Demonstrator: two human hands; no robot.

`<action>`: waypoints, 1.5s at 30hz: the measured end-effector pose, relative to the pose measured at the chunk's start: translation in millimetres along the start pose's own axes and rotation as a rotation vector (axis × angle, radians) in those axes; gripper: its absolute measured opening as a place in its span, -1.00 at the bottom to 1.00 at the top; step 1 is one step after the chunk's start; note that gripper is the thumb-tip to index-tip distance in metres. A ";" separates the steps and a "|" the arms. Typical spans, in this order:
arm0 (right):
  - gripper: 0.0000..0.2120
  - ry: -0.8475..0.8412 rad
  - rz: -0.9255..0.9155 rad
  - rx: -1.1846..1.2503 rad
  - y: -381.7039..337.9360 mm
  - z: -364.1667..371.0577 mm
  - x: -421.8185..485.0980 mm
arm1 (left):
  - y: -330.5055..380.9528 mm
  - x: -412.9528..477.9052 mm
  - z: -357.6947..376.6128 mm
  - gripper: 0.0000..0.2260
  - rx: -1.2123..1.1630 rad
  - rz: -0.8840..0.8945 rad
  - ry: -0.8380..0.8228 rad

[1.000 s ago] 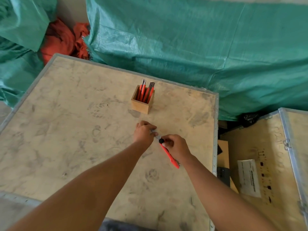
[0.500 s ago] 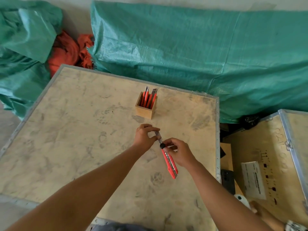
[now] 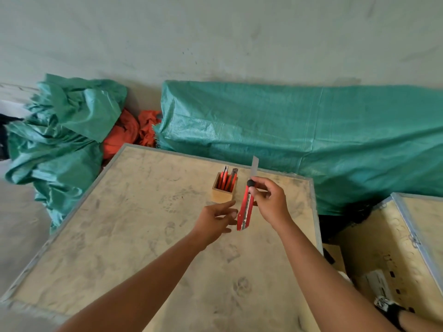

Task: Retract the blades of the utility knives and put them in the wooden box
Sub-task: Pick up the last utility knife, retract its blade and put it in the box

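Observation:
My right hand grips a red utility knife upright above the plywood table, thumb by its black knob. The grey blade sticks out of the top, pointing away from me. My left hand hovers just left of the knife's lower end, fingers apart and holding nothing. A small wooden box stands on the table a little beyond my left hand and left of the knife. Several red knives stand upright inside it.
Green tarpaulin covers bulky things behind the table, and orange cloth lies at the back left. A second plywood crate stands to the right, across a gap by the table's metal-edged right side.
My right hand has lifted the knife off the table and turned it upright with the blade up. My left hand has let go of the blade end. The view has tilted up.

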State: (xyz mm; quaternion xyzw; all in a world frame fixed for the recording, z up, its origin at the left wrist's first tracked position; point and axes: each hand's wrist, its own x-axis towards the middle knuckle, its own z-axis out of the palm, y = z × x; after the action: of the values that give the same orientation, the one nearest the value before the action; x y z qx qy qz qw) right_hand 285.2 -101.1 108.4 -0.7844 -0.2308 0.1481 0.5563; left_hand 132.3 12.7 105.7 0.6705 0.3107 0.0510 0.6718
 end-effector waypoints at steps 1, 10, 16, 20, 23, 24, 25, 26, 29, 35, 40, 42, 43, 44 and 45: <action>-0.75 0.020 -0.011 0.014 -7.6 -0.5 2.3 | 2.6 -4.2 -2.6 -0.62 -0.031 0.003 -0.013; -0.76 -0.011 -0.009 0.111 -57.4 1.5 0.9 | 27.9 -25.2 -22.1 -0.65 -0.167 0.113 -0.012; -0.82 -0.229 -0.031 -0.014 -76.6 4.6 -15.8 | 36.3 -25.2 -31.9 -0.69 -0.289 0.127 0.079; -0.81 -0.295 -0.088 -0.085 -82.4 6.7 -22.3 | 42.8 -28.0 -38.6 -0.71 -0.334 0.139 0.089; -0.79 -0.320 -0.108 -0.138 -84.8 6.2 -26.0 | 43.9 -31.4 -41.6 -0.72 -0.348 0.147 0.086; -0.77 -0.333 -0.119 -0.144 -85.4 5.6 -27.4 | 43.4 -32.4 -41.9 -0.72 -0.356 0.146 0.086; -0.74 -0.347 -0.128 -0.149 -86.1 4.9 -29.3 | 42.6 -33.5 -41.9 -0.72 -0.363 0.145 0.082; -0.72 -0.357 -0.133 -0.149 -86.7 4.3 -30.9 | 41.9 -34.5 -41.5 -0.72 -0.368 0.144 0.077; -0.77 -0.326 -0.148 -0.165 -84.2 3.7 -34.9 | 39.3 -36.1 -40.2 -0.72 -0.356 0.147 0.061; -0.82 -0.242 -0.124 -0.168 -73.8 5.9 -42.8 | 34.7 -35.8 -35.9 -0.69 -0.331 0.131 0.047; -0.81 -0.265 -0.138 -0.160 -73.1 4.2 -40.9 | 35.4 -33.1 -35.4 -0.70 -0.326 0.136 0.032; -0.86 -0.221 -0.133 -0.176 -72.3 6.6 -40.6 | 35.7 -31.0 -34.8 -0.69 -0.316 0.136 0.028; -0.85 -0.207 -0.137 -0.184 -72.2 7.6 -40.5 | 35.6 -29.7 -34.5 -0.69 -0.311 0.134 0.028; -0.84 -0.201 -0.141 -0.185 -71.0 8.4 -39.8 | 35.3 -28.3 -34.3 -0.70 -0.311 0.131 0.030; -0.85 -0.209 -0.146 -0.172 -70.1 8.6 -38.8 | 34.5 -26.6 -34.2 -0.71 -0.314 0.131 0.032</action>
State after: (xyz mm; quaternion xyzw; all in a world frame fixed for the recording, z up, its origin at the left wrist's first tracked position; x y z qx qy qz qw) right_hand 234.2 -95.4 170.5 -0.7908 -0.3555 0.1676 0.4692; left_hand 106.4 32.9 150.3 0.5749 0.2653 0.1532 0.7587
